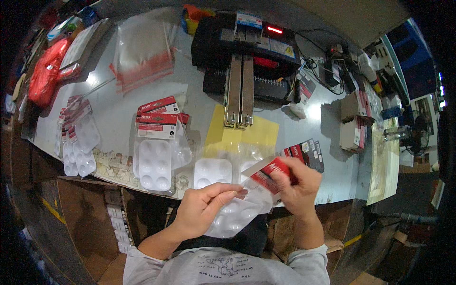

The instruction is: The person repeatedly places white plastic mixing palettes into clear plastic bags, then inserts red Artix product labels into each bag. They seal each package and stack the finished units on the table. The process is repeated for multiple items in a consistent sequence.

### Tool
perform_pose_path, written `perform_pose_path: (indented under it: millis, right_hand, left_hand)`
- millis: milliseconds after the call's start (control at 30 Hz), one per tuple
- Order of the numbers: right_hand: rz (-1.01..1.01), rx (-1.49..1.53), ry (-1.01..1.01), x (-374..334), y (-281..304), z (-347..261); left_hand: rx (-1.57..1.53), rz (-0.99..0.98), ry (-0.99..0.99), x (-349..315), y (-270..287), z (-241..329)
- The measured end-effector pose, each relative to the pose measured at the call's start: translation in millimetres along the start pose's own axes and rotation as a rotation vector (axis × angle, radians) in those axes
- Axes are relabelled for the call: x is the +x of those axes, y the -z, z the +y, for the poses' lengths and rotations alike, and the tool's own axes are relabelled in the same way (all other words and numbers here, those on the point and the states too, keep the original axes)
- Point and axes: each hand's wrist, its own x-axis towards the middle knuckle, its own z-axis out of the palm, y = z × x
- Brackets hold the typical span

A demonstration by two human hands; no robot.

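My right hand grips a red and white header card between thumb and fingers, close to the table's front edge. My left hand pinches the edge of a clear plastic bag just left of the card. Under my hands, over my lap, hangs a white plastic paint palette with round wells, apparently inside that bag. Another white palette lies on the table behind my left hand, at the front of a yellow sheet. Part of one more shows beside the card.
A black sealing machine with two metal arms stands at the back centre. Packed palettes with red cards lie left of centre, several more farther left. Clear bags lie behind them. Stacked cards stand at right, near cables.
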Motion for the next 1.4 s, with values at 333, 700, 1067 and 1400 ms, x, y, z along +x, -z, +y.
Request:
perform_pose_path:
  millis: [333, 700, 1067, 1400]
  right_hand:
    - [-0.112, 0.007, 0.063, 3, -7, 4]
    - [-0.207, 0.036, 0.131, -7, -1, 17]
    - [-0.343, 0.371, -0.03, -1, -7, 28]
    - [-0.441, 0.655, -0.683, -24, -2, 33]
  left_hand:
    - [0.277, 0.181, -0.108, -1, -8, -1]
    - [0.302, 0.133, -0.102, 1, -13, -5]
    - [0.227, 0.131, -0.176, 2, -7, -19]
    - [0.019, 0.58, -0.16, 10, 2, -43]
